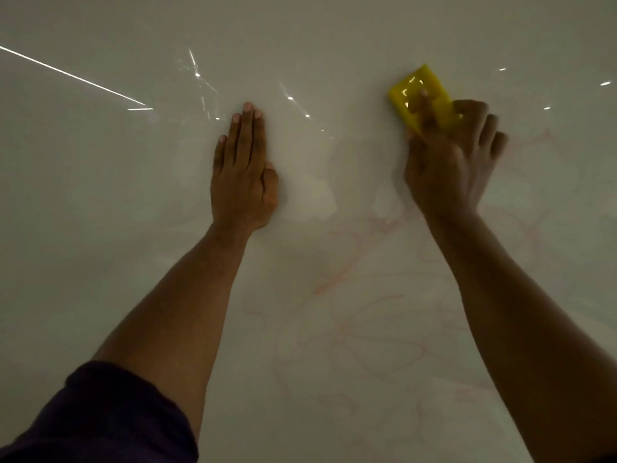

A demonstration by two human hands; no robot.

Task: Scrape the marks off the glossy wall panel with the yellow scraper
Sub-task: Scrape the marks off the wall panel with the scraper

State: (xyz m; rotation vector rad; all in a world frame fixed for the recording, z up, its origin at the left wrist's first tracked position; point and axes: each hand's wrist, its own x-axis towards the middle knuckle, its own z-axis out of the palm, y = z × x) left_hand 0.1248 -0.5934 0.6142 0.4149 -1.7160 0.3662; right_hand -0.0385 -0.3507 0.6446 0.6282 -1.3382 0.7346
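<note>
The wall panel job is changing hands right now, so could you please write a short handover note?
Left hand: flat on the glossy wall panel, fingers together, holding nothing.
Right hand: gripping the yellow scraper, pressed to the panel at upper right; it looks blurred.
Done: the area between the hands looks mostly clean.
Left: faint red marks cover the panel below and right of the hands.

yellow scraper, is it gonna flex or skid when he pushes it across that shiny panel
The yellow scraper looks like a flat moulded plastic block with cut-outs, so it is probably stiff and light. The wall panel mirrors lights sharply, so the scraper will likely glide easily and could skid sideways. The right hand presses it from behind, which should steady it; the left hand braces flat on the panel.
</note>
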